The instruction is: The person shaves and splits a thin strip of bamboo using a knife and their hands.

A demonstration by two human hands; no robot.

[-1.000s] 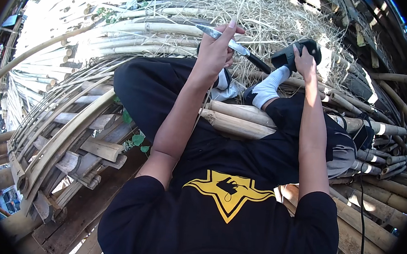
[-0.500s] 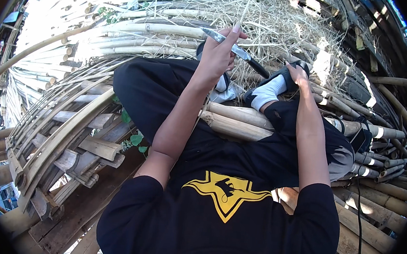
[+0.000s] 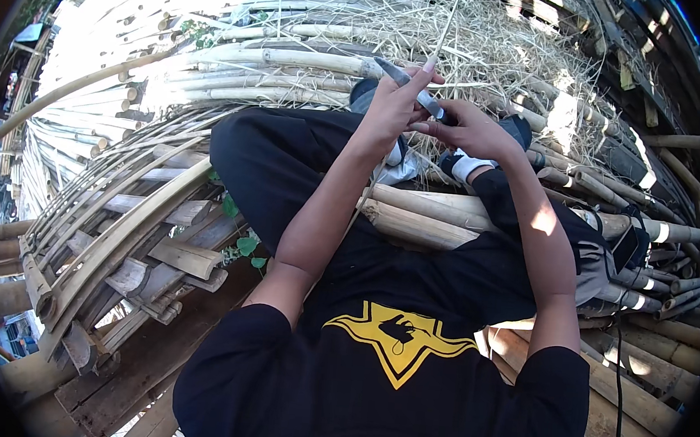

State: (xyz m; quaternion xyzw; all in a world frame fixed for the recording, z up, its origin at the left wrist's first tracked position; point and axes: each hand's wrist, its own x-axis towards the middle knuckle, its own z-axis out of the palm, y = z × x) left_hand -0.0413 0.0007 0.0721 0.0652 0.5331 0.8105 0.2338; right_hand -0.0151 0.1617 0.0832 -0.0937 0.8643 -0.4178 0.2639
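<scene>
At far left, a rack of split-bamboo slats (image 3: 187,257) stands beside the seated person. Green leaves (image 3: 247,246) protrude between the rack and the left leg. Forward of this leg, pale bamboo poles (image 3: 297,58) lie side by side. The left hand (image 3: 393,115) is forward of the lap, its fingers curled and its thumb extended, closed on a thin bamboo strip (image 3: 447,25). The strip passes through this hand, one portion running upward and the other down toward the lap. The knife (image 3: 430,105) lies across the left-hand fingers, blade tip pointing up and left. Thick bamboo pieces (image 3: 431,233) lie between the legs. The right hand (image 3: 473,134) is just beside the left, its fingers closed around the knife handle. Dry shavings (image 3: 504,42) cover the area ahead. At far right, a black cable (image 3: 619,387) hangs downward
</scene>
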